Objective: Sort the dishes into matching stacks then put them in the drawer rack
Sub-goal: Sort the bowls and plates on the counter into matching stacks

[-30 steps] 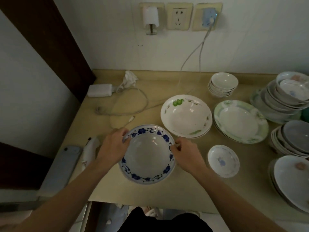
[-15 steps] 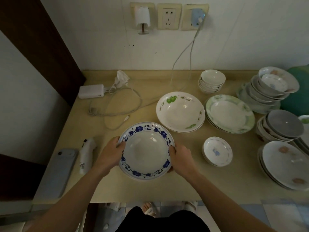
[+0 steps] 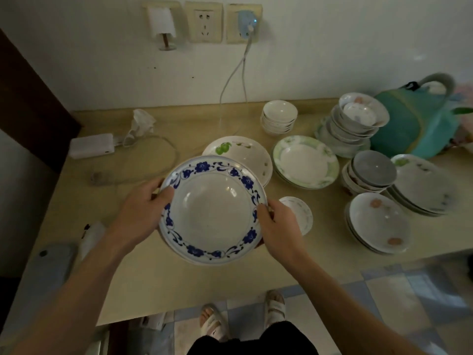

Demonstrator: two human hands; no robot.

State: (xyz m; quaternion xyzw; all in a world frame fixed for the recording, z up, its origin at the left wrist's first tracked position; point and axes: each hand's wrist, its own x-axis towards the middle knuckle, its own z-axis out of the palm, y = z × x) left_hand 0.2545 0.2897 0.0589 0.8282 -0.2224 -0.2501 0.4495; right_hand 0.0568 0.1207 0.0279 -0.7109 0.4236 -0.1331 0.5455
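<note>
Dishes are spread across the right half of the desk (image 3: 153, 285), partly sorted into stacks. One blue-rimmed plate (image 3: 212, 210) is held over the front middle of the desk, its face up and roughly level. Whether its underside touches the desk cannot be told.

Hand state: the left hand (image 3: 139, 213) grips the plate's left rim, thumb on the upper face. The right hand (image 3: 279, 228) grips the right rim, thumb at the edge and fingers curled beneath.

Surrounding stacks:
- A plate with a green fruit print (image 3: 245, 152) lies just behind the held plate.
- A green-rimmed plate (image 3: 305, 161) lies to its right.
- A stack of small white bowls (image 3: 279, 117) stands near the back edge.
- A small saucer (image 3: 298, 215) lies just beside the right hand.
- A tall mixed pile (image 3: 355, 124), a grey-topped stack (image 3: 371, 172) and two further stacks occupy the right end.

No other blue-rimmed dish is visible, and no drawer rack is in view.

Step in hand, as judged: sorting is not finished, since the pile at the right end is mixed, and this plate is being handled as its own kind. The next move calls for a two-handed carry, rim level, to a bare patch of desk or to the rack, clear of the saucer.
</note>
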